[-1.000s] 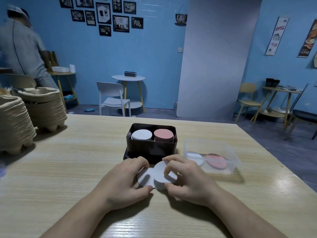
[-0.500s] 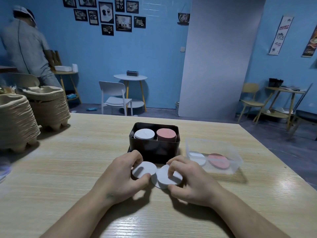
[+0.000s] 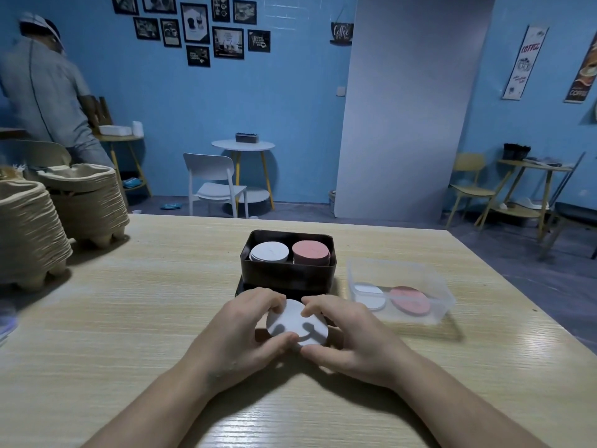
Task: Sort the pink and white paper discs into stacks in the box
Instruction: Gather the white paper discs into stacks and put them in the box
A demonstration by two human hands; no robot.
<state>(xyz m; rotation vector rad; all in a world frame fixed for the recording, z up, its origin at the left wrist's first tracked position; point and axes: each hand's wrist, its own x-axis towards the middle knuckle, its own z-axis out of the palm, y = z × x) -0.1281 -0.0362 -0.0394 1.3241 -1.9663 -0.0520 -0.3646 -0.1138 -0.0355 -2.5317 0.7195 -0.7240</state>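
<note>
White paper discs [image 3: 295,321] gathered into one round face, low over the wooden table [image 3: 145,318] and just in front of the dark box [image 3: 287,278]; edge too thin here to count, so possibly only a sheet or two.

Pinched at the rim from both sides: left hand [image 3: 240,337] curled round the left edge, thumb at the near rim and fingertips over the far rim; right hand [image 3: 352,341] mirrored on the right edge, thumb near, fingers arched over the top; neither hand spread flat.

Judged by look: nearly weightless, thin, bendable rather than stiff; smooth enough to slide one over another and fan out; easy to crease under a hard squeeze. Best taken at opposite points of the rim with a light, even pinch; kept level; squared up by the edges before release.

Inside the box, two stacks side by side: white stack [image 3: 269,252] on the left, pink stack [image 3: 310,251] on the right, tops near the box rim; the left one the likely home for this lot.

Right of the box, a clear plastic tub [image 3: 416,320] with one white disc [image 3: 370,297] and one pink disc [image 3: 410,300] lying flat inside, still to be sorted.

Far left on the table, tall piles of pulp trays [image 3: 29,227]; beyond, a person [image 3: 42,92] facing away.
</note>
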